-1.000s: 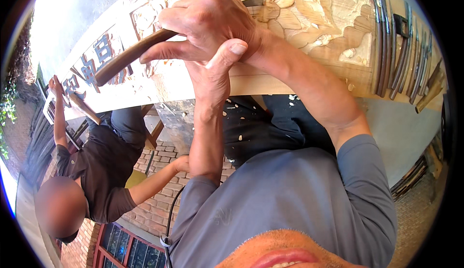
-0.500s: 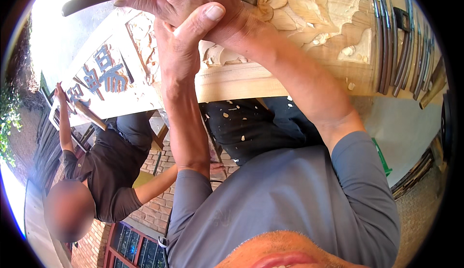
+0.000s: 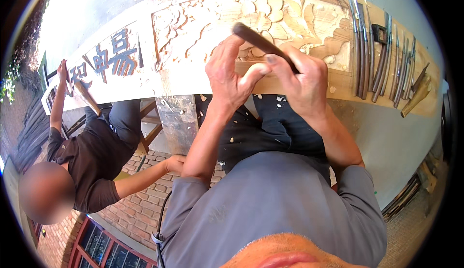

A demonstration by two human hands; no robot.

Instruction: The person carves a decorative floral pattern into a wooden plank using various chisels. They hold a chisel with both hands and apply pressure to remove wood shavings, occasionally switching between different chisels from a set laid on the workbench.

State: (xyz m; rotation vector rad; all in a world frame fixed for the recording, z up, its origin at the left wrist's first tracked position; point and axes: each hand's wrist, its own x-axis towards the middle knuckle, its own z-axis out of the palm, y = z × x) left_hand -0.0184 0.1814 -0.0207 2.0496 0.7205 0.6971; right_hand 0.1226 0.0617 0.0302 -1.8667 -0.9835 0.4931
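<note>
Faces a long pale wooden board (image 3: 174, 85) with dark painted characters (image 3: 123, 52) toward the left and a carved relief (image 3: 290, 16) right of them. Shares it with a co-worker (image 3: 101, 164) in dark clothes, reaching to its left end. Has chisels (image 3: 364, 67) lying side by side on it at the right. Holds the left hand (image 3: 226, 77) unclenched, loosely curved; cannot tell whether touching the tool. Grasps with the right hand (image 3: 307, 81) a dark rod-like tool (image 3: 261, 41), slanted over the relief's near side. Has pale chips (image 3: 332, 89) scattered about.
</note>
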